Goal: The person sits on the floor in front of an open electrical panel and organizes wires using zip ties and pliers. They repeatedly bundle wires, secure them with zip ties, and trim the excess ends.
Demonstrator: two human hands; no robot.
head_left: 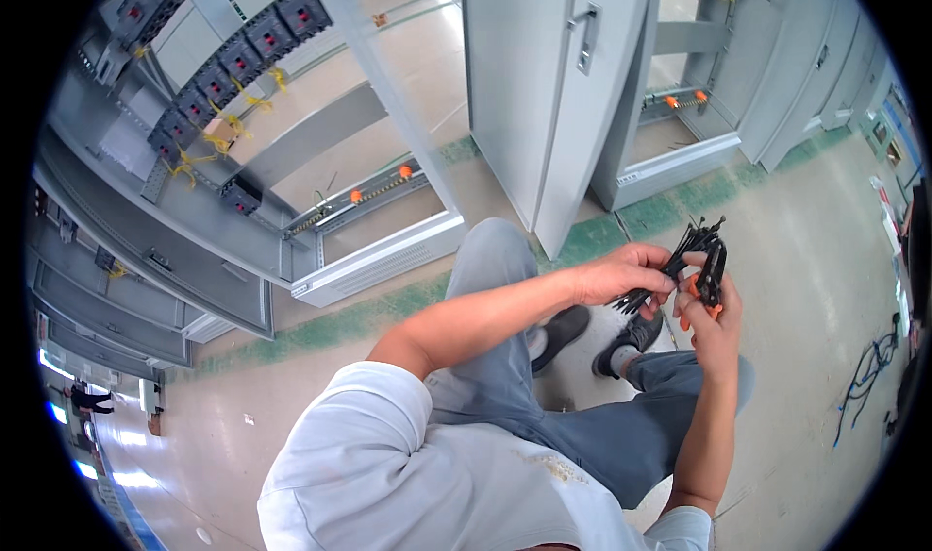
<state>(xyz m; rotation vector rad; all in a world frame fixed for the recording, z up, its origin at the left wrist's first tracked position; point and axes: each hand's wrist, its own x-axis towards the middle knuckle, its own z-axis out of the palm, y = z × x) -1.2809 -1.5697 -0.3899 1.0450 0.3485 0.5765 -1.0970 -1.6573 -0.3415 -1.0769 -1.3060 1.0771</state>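
My left hand [628, 271] is closed around a bundle of thin black strips that look like cable ties [695, 237]. Their ends stick out above and below the fingers. Close against it, my right hand [716, 333] grips a tool with orange handles and a black head, which looks like pliers [714, 265]. The fingertips of both hands meet near the middle of the bundle, and fingers partly cover the tool's handles. Both hands are held out above my shoes, between my bent knees.
An open grey cabinet [388, 269] with a row of black breakers [238, 61] and yellow wires stands ahead on the left. A grey door [553, 95] juts toward me. Another cabinet [670, 167] stands to its right. Dark cables [867, 371] lie on the floor at right.
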